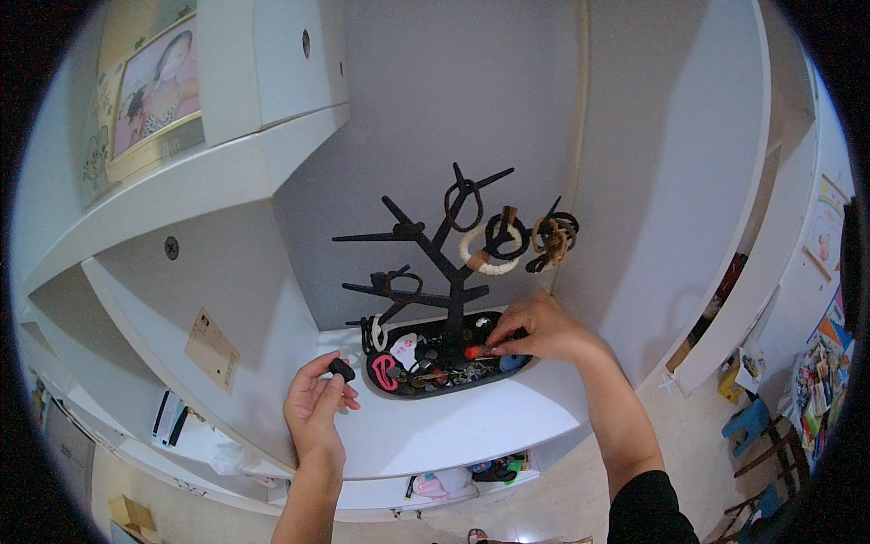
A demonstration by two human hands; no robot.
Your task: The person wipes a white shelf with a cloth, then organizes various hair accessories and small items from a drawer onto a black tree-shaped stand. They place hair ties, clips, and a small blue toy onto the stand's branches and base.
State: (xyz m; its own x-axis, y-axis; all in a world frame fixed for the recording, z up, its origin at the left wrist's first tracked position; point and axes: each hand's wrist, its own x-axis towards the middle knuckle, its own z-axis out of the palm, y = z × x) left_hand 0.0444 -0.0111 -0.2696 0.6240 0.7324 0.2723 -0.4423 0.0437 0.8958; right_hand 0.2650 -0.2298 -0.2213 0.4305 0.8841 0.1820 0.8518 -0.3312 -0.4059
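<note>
A black tree-shaped jewellery stand (455, 308) rises from an oval black tray (426, 394) on a white shelf. Left of the tray, my left hand (315, 403) pinches a small black object (342, 369), its kind unclear. My right hand (551, 328) reaches over the tray's right side, with thumb and fingertips close together among the small trinkets. What they hold, if anything, I cannot make out. A small red piece (472, 352) lies by those fingertips. A pink hair tie (385, 372) rests at the tray's left end. Dark hair ties and a cream ring-shaped band (489, 266) hang from the branches.
White cabinet panels stand on both sides of the shelf. A framed picture (156, 95) is at the upper left. Beneath the shelf, an open compartment holds a pink and white item (442, 485). A chair (770, 462) and a colourful pile (820, 376) are at the far right.
</note>
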